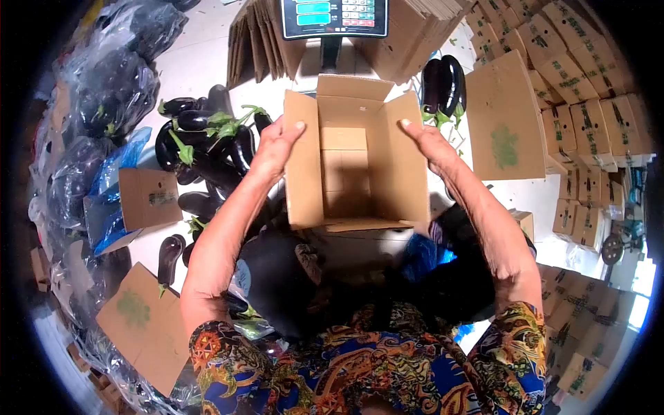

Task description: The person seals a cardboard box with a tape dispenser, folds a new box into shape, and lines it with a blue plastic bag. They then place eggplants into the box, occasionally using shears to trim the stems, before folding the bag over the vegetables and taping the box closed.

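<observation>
An open cardboard box (397, 166) is held up in front of me with its flaps spread, and its inside shows bare cardboard. My left hand (277, 146) grips the box's left flap, thumb on the inner face and fingers hidden behind. On the other side my right hand (434, 146) grips the right flap, its thumb also on the inner face. A pile of dark purple eggplants (211, 166) with green stems lies just left of my left hand. A few more eggplants (443, 86) lie beyond my right hand.
A scale display (335, 17) stands behind the box, between stacks of flattened cardboard (266, 45). Plastic-bagged eggplants (107, 93) line the left side, near a smaller open carton (149, 199) with blue plastic. Stacked printed cartons (588, 131) rise on the right beside a cardboard sheet (505, 114).
</observation>
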Motion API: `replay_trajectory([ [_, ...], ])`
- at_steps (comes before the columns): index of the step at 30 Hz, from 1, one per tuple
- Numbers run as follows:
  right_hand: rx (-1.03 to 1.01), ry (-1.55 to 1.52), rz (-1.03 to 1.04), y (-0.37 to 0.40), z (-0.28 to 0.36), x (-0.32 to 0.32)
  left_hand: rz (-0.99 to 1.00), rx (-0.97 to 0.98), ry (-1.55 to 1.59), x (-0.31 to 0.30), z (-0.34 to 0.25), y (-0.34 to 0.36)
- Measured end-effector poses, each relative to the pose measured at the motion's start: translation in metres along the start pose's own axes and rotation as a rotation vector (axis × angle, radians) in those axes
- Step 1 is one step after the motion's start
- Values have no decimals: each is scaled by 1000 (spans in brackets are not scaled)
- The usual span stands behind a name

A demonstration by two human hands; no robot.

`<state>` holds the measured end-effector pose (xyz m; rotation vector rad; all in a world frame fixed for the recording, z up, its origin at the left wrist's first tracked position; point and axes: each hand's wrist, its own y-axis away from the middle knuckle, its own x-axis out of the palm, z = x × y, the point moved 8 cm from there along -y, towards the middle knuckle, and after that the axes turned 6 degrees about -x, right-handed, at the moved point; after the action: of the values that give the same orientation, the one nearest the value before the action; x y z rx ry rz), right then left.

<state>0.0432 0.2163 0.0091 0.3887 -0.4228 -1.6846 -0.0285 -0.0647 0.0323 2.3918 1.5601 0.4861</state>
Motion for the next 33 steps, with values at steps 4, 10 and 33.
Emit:
replay_trajectory([
  [4,7,16,-206,-11,-41,-24,-102,-72,32,-20,28,3],
  [10,-239,401,-512,0,-42,14,-506,305,-499,-29,102,-12],
  [33,226,517,-545,314,-250,-268,-136,-397,-491,-89,17,39],
])
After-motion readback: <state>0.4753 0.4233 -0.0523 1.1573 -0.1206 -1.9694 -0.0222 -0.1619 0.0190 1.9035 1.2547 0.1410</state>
